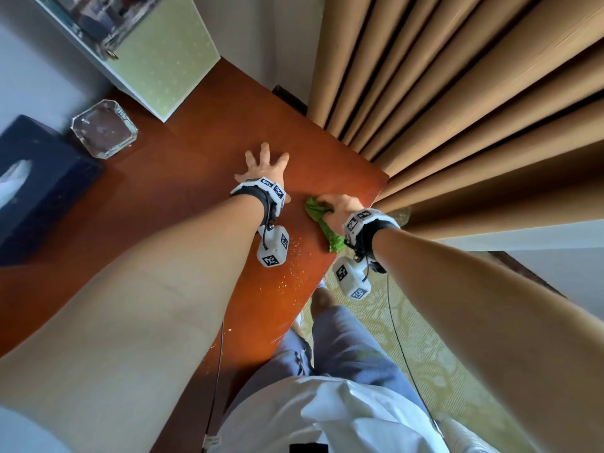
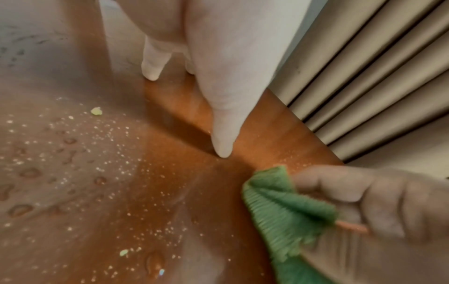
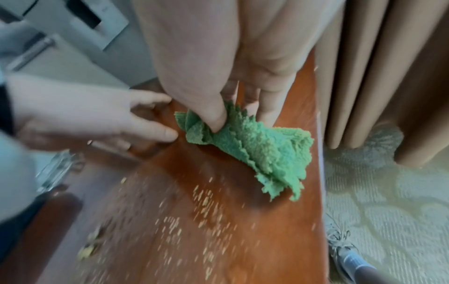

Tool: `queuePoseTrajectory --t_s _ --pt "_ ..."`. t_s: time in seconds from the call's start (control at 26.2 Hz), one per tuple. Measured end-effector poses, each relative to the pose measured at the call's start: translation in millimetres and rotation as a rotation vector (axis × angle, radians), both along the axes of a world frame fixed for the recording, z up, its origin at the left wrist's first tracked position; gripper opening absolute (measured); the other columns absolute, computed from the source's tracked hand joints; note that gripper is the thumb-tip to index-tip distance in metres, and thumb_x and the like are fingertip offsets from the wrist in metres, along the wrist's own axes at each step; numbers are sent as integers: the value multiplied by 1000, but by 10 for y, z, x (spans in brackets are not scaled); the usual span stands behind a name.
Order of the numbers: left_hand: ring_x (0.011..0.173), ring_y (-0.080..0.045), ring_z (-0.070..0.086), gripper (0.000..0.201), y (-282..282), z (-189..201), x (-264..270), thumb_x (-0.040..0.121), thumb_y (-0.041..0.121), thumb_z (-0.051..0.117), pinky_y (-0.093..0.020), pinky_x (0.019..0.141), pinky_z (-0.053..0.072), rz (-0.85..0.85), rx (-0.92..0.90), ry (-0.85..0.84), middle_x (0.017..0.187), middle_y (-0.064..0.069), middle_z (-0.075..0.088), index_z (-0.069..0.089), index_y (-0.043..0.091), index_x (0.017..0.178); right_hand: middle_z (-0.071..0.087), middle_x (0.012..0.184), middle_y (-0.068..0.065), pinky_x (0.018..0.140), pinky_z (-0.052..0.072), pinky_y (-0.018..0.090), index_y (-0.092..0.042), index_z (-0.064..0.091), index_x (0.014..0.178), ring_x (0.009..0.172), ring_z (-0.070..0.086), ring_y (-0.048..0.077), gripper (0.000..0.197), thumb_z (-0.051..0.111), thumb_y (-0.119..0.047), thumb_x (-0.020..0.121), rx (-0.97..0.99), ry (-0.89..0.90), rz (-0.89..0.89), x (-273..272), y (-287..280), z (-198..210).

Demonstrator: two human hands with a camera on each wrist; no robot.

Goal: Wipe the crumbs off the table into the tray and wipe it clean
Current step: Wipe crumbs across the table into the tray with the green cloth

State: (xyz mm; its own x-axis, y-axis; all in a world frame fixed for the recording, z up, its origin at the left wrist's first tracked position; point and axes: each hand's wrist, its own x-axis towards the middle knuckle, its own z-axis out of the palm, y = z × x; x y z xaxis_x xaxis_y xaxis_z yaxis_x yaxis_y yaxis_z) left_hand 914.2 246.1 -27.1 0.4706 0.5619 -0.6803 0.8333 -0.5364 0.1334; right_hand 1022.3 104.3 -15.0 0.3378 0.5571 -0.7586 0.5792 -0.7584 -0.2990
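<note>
My left hand (image 1: pixel 264 163) lies flat with spread fingers (image 2: pixel 226 124) on the reddish wooden table (image 1: pixel 183 197). Just to its right, my right hand (image 1: pixel 335 204) grips a bunched green cloth (image 1: pixel 315 212) and presses it onto the table near the right edge. In the right wrist view the thumb and fingers (image 3: pixel 216 123) pinch the cloth (image 3: pixel 262 153). Fine pale crumbs (image 1: pixel 291 256) lie scattered nearer to me than the cloth, also as crumbs (image 3: pixel 206 211) and crumbs (image 2: pixel 97 146) among water drops. The clear glass tray (image 1: pixel 104 129) stands at the far left.
A dark blue tissue box (image 1: pixel 39 184) sits left of the tray. A pale green cabinet (image 1: pixel 157 60) stands at the table's far end. Tan curtains (image 1: pixel 457 109) hang along the right edge. My leg and shoe (image 3: pixel 345 249) are on the patterned carpet beside the table.
</note>
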Motion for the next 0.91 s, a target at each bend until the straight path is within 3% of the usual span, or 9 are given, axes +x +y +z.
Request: queuePoseTrajectory --t_s 0.11,0.23,0.34,0.42,0.5,0.69,0.91 --pt "148 -34 6 77 111 10 -176 88 18 68 -56 110 33 -20 12 -88 163 -2 3 27 26 152 55 132 3 75 61 35 -39 51 133 96 66 25 57 43 -5 88 -15 68 161 -340 117 -13" --pt "141 -28 28 64 163 55 -323 89 20 63 -47 107 39 -19 20 -161 159 -2 25 38 22 147 56 130 2 82 58 33 -31 57 131 100 64 24 46 42 -10 92 0 54 242 -372 230 33" --pt "134 -27 41 58 206 159 -559 90 28 61 -44 102 44 47 41 -185 149 -3 42 43 24 144 66 108 1 68 58 29 -29 67 113 86 66 21 32 45 -19 93 110 25 127 -364 331 65" --pt "130 -26 46 54 240 218 -754 90 29 62 -42 99 46 97 67 -201 144 -3 48 46 23 142 65 96 0 60 50 25 -31 66 96 81 64 20 22 47 -20 92 152 20 109 -412 431 116" --pt "127 -27 49 53 264 267 -950 90 28 62 -42 98 47 145 82 -206 142 -3 51 48 23 141 65 95 0 63 49 26 -31 65 95 83 63 21 20 48 -21 91 181 18 108 -472 540 161" --pt "123 -27 52 53 350 315 -1569 89 29 65 -41 96 49 305 95 -207 137 -6 54 49 21 139 67 100 -1 66 52 29 -27 65 118 81 63 19 30 53 -19 91 243 -2 177 -742 852 223" --pt "135 -32 37 64 303 237 -2101 89 30 66 -48 103 43 475 95 -108 149 -10 37 39 22 147 66 99 1 62 57 31 -31 62 117 78 66 20 37 43 -8 93 263 -56 185 -1009 1154 210"
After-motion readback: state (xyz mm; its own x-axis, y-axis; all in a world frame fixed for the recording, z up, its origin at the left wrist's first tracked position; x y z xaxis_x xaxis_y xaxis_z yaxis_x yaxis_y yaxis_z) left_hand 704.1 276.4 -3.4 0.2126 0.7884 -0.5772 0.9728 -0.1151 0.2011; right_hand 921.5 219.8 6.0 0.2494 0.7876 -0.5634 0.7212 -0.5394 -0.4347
